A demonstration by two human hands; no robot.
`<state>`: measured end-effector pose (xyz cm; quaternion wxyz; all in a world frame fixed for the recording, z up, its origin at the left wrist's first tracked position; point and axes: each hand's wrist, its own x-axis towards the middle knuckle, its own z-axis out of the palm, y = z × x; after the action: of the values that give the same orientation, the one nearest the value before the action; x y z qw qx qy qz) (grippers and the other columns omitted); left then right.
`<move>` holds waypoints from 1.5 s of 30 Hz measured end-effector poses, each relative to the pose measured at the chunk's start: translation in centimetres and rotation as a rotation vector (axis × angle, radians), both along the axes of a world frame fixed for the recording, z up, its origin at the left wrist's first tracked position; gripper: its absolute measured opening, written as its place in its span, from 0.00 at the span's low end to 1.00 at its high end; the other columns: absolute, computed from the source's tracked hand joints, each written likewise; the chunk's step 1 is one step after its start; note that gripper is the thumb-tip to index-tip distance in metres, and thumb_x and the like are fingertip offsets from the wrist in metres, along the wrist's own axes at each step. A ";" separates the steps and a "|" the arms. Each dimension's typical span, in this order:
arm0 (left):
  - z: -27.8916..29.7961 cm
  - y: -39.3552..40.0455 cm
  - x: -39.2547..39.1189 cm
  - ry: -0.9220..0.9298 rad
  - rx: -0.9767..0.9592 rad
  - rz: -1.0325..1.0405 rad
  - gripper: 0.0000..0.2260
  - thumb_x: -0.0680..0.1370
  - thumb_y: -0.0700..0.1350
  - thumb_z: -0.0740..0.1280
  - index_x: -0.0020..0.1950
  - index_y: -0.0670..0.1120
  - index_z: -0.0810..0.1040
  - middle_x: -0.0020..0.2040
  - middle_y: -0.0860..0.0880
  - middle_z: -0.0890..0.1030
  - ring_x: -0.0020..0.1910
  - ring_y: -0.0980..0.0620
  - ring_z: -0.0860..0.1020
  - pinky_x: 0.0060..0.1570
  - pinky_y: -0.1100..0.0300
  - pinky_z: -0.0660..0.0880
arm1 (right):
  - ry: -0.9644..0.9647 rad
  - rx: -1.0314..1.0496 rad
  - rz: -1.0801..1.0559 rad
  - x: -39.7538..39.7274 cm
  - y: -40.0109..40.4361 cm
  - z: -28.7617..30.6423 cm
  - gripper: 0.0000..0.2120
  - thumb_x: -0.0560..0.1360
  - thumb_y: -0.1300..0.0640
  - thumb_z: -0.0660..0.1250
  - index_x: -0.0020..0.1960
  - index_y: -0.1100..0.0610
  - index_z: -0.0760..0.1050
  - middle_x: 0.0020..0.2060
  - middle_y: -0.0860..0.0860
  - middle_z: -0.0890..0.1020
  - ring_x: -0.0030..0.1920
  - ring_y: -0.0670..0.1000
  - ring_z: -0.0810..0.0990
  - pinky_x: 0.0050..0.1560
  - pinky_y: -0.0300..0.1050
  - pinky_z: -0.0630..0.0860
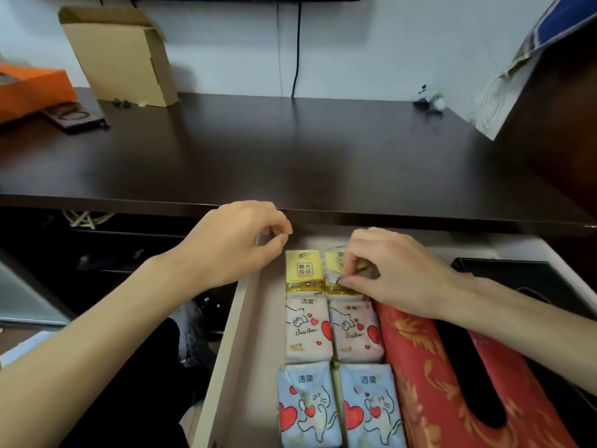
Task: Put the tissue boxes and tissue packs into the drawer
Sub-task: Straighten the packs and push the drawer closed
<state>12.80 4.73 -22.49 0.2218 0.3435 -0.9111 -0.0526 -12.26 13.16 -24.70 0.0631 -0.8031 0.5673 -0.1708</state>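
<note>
Pale beige open drawer [226, 337], pulled out below the dark brown surface [290, 150]: holds 6 soft plastic tissue packs in 2 columns along its left wall. 2 yellow packs [303, 270] at the back, 2 white heart-print packs [307, 328] in the middle, 2 blue cat-print packs [308, 405] at the front, edges touching, apparently to save room. Red gold-patterned tissue box [429, 376]: just right of the packs, slot upward. Black tissue box [529, 282]: further right. Right hand [400, 276]: fingers pinched on the right yellow pack, likely seating it. Left hand [232, 244]: loosely curled, holding nothing, over the drawer's back-left corner.
</note>
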 end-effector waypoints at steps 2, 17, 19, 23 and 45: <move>-0.2 0.0 -0.1 -0.022 0.002 0.013 0.07 0.78 0.50 0.66 0.51 0.54 0.83 0.45 0.57 0.80 0.46 0.56 0.79 0.44 0.53 0.77 | 0.005 0.046 -0.008 -0.1 -0.3 -0.3 0.07 0.74 0.46 0.74 0.41 0.46 0.78 0.43 0.40 0.78 0.47 0.43 0.75 0.50 0.49 0.75; 0.9 15.9 0.8 -0.032 0.401 -0.188 0.13 0.78 0.63 0.60 0.53 0.60 0.81 0.49 0.65 0.81 0.48 0.62 0.80 0.43 0.56 0.79 | -0.136 0.250 0.061 -3.2 17.3 1.9 0.17 0.78 0.34 0.64 0.65 0.36 0.74 0.67 0.31 0.74 0.72 0.42 0.71 0.68 0.43 0.69; 0.3 18.5 0.6 -0.125 0.326 -0.226 0.17 0.78 0.68 0.56 0.56 0.61 0.78 0.49 0.65 0.79 0.48 0.63 0.79 0.42 0.54 0.78 | -0.021 0.213 0.052 -3.7 20.1 0.5 0.28 0.78 0.29 0.60 0.76 0.37 0.65 0.77 0.32 0.63 0.79 0.40 0.60 0.73 0.43 0.63; -1.4 21.3 0.8 -0.239 0.205 -0.255 0.23 0.79 0.68 0.54 0.63 0.57 0.77 0.50 0.60 0.81 0.47 0.55 0.81 0.35 0.50 0.79 | 0.190 0.011 -0.048 -4.8 23.4 -1.1 0.41 0.79 0.28 0.57 0.83 0.52 0.59 0.83 0.46 0.60 0.83 0.48 0.56 0.80 0.45 0.56; -4.6 8.0 -4.0 -0.123 -0.194 -0.034 0.23 0.78 0.66 0.56 0.58 0.52 0.78 0.49 0.50 0.85 0.48 0.44 0.83 0.39 0.49 0.78 | 0.255 -0.267 -0.267 -9.8 10.4 -2.8 0.39 0.78 0.27 0.52 0.74 0.53 0.74 0.73 0.48 0.76 0.69 0.50 0.75 0.58 0.51 0.79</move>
<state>8.82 12.77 -27.12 0.1968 0.3076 -0.9294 0.0534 -22.09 23.56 -27.48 -0.1390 -0.7374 0.6441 -0.1481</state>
